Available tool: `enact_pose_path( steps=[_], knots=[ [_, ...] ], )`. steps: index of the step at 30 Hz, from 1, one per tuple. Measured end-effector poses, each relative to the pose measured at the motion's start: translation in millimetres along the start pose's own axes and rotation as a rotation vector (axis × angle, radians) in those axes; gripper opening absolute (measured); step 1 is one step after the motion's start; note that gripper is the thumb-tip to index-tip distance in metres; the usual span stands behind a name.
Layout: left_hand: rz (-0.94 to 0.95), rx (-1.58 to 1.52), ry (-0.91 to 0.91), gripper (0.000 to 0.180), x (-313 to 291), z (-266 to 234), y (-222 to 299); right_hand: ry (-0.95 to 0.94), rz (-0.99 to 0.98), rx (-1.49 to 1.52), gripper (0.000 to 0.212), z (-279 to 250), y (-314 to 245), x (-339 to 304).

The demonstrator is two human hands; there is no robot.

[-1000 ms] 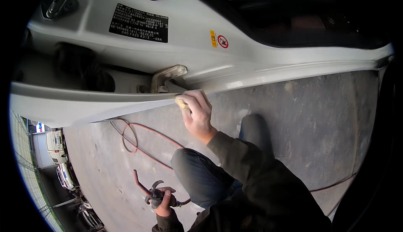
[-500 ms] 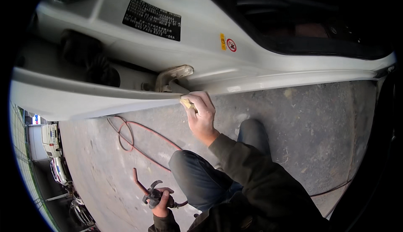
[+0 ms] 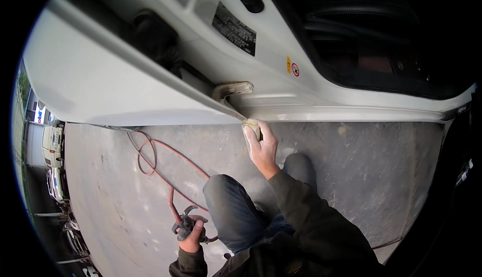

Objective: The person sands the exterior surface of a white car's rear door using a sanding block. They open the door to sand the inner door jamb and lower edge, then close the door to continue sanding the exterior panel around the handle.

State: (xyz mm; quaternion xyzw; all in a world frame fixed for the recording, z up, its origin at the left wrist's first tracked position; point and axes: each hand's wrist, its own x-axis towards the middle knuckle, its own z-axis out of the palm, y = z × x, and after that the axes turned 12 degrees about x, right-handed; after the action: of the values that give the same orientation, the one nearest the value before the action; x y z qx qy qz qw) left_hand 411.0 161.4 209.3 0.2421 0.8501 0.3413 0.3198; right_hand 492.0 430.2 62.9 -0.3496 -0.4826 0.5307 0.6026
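My right hand is closed around a small, pale yellow sanding pad, held at the lower corner of a white car door. White dust coats its fingers. At the lower left, my left hand grips a dark air blow gun with a reddish tube pointing up and away. The fingers behind the gun are partly hidden. The blow gun is apart from the door.
Beyond the door lies the white car sill, with a metal bracket near my right hand. A red hose loops over the grey floor. My knees are bent below the door. Vehicles stand at far left.
The view has turned, and more of the door's outer face shows. My right hand stays at the door edge, with the pad more visible. My left hand still holds the blow gun.
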Motion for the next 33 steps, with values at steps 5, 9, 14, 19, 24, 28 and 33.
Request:
enact_pose_path(
  steps=[5,9,14,19,24,28,33],
  knots=[
    [0.019,-0.032,0.026,0.022,-4,-2,-6,0.092,-0.226,-0.143,0.033,16,-6,20],
    [-0.011,-0.096,0.071,0.019,-9,-4,-22,-0.005,-0.488,-0.223,0.033,21,21,26],
    [-0.022,-0.165,0.089,0.018,-16,-5,-33,0.061,-0.427,-0.239,0.026,22,38,13],
    [-0.056,-0.195,0.09,0.022,-18,-5,-34,0.081,-0.435,-0.198,0.023,43,6,27],
    [-0.049,-0.175,0.069,0.022,-11,-6,-36,0.009,-0.408,-0.231,0.028,24,44,21],
    [-0.057,-0.168,0.08,0.02,-14,-6,-31,0.03,-0.45,-0.213,0.025,40,19,27],
    [-0.073,-0.158,0.086,0.019,-12,-7,-42,-0.049,-0.407,-0.196,0.026,26,37,23]
  ],
)
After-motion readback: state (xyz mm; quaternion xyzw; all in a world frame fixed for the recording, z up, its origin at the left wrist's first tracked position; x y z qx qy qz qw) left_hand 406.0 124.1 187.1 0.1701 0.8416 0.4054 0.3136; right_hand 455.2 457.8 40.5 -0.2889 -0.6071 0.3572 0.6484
